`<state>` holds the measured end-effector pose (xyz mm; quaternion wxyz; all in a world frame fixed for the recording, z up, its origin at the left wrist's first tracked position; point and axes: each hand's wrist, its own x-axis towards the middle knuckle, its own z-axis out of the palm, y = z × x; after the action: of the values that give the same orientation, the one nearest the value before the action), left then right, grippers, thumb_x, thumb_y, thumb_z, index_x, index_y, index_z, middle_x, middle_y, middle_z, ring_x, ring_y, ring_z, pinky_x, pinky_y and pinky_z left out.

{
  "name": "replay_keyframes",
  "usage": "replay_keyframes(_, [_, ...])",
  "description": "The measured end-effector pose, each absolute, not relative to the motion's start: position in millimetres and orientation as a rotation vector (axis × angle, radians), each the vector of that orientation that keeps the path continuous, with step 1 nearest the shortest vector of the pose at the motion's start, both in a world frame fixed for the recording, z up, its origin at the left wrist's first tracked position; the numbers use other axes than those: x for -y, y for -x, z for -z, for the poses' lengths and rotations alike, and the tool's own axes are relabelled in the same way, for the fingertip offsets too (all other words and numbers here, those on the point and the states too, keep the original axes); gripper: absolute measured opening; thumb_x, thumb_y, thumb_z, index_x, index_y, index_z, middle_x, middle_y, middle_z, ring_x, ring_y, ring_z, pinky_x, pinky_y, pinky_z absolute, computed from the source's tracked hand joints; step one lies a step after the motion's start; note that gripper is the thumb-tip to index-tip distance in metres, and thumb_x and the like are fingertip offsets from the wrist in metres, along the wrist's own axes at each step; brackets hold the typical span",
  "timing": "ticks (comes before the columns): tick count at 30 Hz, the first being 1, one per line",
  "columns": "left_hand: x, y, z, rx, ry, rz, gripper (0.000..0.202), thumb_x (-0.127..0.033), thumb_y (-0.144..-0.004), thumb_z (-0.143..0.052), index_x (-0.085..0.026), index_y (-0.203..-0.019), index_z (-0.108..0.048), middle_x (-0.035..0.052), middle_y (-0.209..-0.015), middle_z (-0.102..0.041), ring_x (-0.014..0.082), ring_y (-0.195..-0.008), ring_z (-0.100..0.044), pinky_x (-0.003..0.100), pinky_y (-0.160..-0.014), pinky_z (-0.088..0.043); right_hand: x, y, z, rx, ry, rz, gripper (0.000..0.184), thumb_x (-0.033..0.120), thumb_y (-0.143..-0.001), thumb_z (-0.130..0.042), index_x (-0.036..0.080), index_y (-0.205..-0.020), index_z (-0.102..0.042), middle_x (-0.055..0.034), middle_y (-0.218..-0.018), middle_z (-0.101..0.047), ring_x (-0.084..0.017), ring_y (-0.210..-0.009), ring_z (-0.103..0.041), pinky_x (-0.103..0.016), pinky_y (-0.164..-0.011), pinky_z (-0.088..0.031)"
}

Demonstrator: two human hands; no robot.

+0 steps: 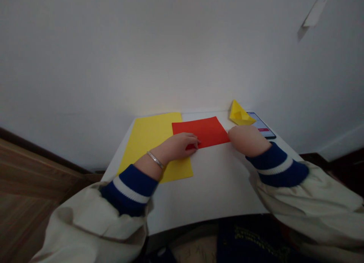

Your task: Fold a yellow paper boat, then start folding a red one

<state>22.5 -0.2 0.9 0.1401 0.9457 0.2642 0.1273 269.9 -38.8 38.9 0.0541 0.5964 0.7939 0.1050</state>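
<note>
A red sheet of paper lies flat on the white table, overlapping the right edge of a larger yellow sheet. My left hand, with a thin bracelet on the wrist, rests on the red sheet's near left corner, fingers together and pressed down on it. My right hand touches the red sheet's near right corner; its fingers are curled under and hidden from view.
A folded yellow paper boat stands at the table's far right. Beside it lies a phone with its screen lit. A white wall rises right behind the table. Wooden flooring shows at the left.
</note>
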Motion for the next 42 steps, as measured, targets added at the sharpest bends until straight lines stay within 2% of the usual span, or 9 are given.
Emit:
replay_keyframes(4, [0.6,-25.3,-6.0,-0.814,-2.760,-0.371,0.022,-0.022,-0.085,-0.051,-0.020,-0.104,-0.063,0.0052,-0.106,-0.065,0.0173,-0.100,-0.059,0.030,-0.089,-0.046,41.2,-262.0,-45.9,-2.277,-1.825,-0.443,0.034,0.005,-0.086,-0.038,0.010,-0.082,-0.071,-0.0205,-0.082,-0.070,-0.032,-0.080,-0.068,-0.039,-0.060,-0.050])
replay_keyframes(8, [3.1,-31.8,-9.6,-0.872,-2.796,-0.384,0.030,-0.023,-0.085,-0.051,-0.018,-0.113,-0.061,0.0074,-0.117,-0.062,0.0188,-0.103,-0.058,0.030,-0.090,-0.046,37.7,-256.7,-43.8,-2.566,-1.534,-0.440,0.025,0.013,-0.087,-0.045,0.015,-0.087,-0.070,-0.0155,-0.089,-0.069,-0.027,-0.085,-0.065,-0.034,-0.064,-0.046])
replay_keyframes(16, [9.9,-36.3,-9.5,-0.881,-2.819,-0.361,0.028,-0.024,-0.087,-0.051,-0.019,-0.112,-0.063,0.0067,-0.116,-0.064,0.0185,-0.104,-0.059,0.030,-0.093,-0.045,38.8,-249.8,-38.2,-2.725,-1.304,-0.448,0.021,0.016,-0.089,-0.045,0.016,-0.087,-0.066,-0.0100,-0.085,-0.068,-0.020,-0.071,-0.063,-0.029,-0.053,-0.032])
replay_keyframes(20, [14.1,-37.1,-12.7,-0.902,-2.931,-0.326,0.024,-0.032,-0.091,-0.050,-0.020,-0.105,-0.064,0.0055,-0.108,-0.066,0.0189,-0.097,-0.061,0.029,-0.081,-0.047,39.7,-248.6,-35.8,-2.778,-1.322,-0.521,0.020,0.018,-0.089,-0.044,0.016,-0.089,-0.064,-0.0083,-0.081,-0.068,-0.018,-0.067,-0.060,-0.029,-0.051,-0.025])
replay_keyframes(26, [20.0,-44.4,-18.4,-1.098,-3.111,-0.428,0.021,-0.035,-0.091,-0.049,-0.021,-0.095,-0.065,0.0028,-0.085,-0.068,0.0169,-0.072,-0.062,0.026,-0.060,-0.041,43.0,-244.4,-30.2,-2.908,-1.527,-0.555,0.016,0.025,-0.087,-0.047,0.018,-0.086,-0.061,-0.0049,-0.079,-0.068,-0.016,-0.064,-0.056,-0.030,-0.051,-0.018])
replay_keyframes(31, [23.6,-51.6,-16.8,-1.159,-3.104,-0.603,0.016,-0.030,-0.088,-0.051,-0.020,-0.086,-0.063,0.0016,-0.078,-0.067,0.0147,-0.064,-0.059,0.025,-0.052,-0.036,46.5,-241.2,-27.1,-3.069,-1.500,-0.494,0.020,0.028,-0.089,-0.046,0.018,-0.084,-0.062,-0.0049,-0.078,-0.068,-0.015,-0.064,-0.055,-0.030,-0.054,-0.021])
replay_keyframes(42, [22.2,-53.7,-15.2,-1.088,-3.070,-0.679,0.010,-0.023,-0.083,-0.052,-0.019,-0.080,-0.061,0.0006,-0.079,-0.064,0.0139,-0.068,-0.056,0.024,-0.052,-0.036,49.3,-238.0,-30.7,-3.047,-1.670,-0.255,0.015,0.028,-0.084,-0.050,0.019,-0.080,-0.061,-0.0030,-0.080,-0.068,-0.015,-0.069,-0.057,-0.028,-0.057,-0.025])
